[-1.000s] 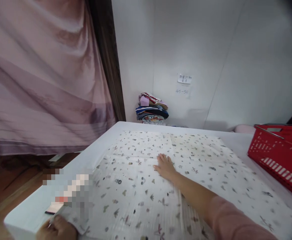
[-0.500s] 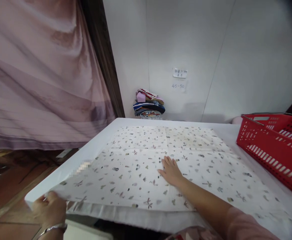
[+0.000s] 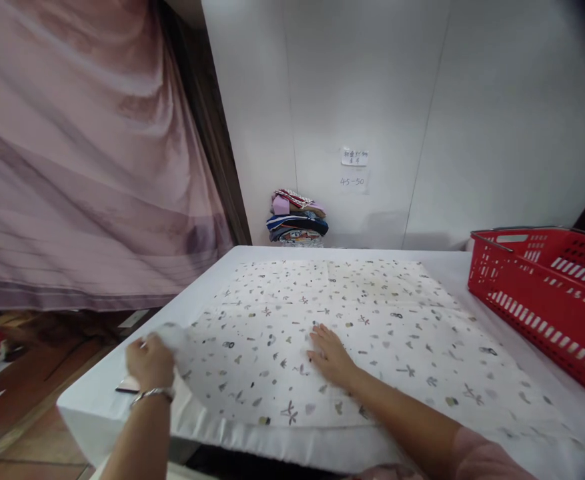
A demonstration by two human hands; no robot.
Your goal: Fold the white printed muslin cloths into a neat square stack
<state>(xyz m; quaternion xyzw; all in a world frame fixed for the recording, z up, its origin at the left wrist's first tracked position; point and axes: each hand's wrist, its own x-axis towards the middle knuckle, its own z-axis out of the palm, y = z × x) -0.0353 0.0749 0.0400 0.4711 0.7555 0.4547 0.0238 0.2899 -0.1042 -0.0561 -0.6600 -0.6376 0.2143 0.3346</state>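
A large white cloth (image 3: 272, 353) printed with small palms and plants lies spread over the white table (image 3: 92, 380), with faint crease lines across it. My left hand (image 3: 149, 360), a bracelet at its wrist, is closed on the cloth's near left corner, which is raised and bent over; the hand is slightly blurred. My right hand (image 3: 332, 357) rests flat near the middle of the cloth, fingers spread. Partly hidden below my left hand, a thin flat object with a dark edge (image 3: 126, 385) lies on the table.
A red plastic basket (image 3: 537, 293) with a metal handle stands at the table's right. Folded fabrics (image 3: 297, 217) are stacked behind the far edge. Paper labels (image 3: 355, 167) stick to the white wall. A pink curtain-like cloth (image 3: 72, 167) hangs at left.
My left hand has moved up and inward from the table's corner, carrying the cloth's corner with it. My right hand stays flat on the cloth. The view has shifted slightly.
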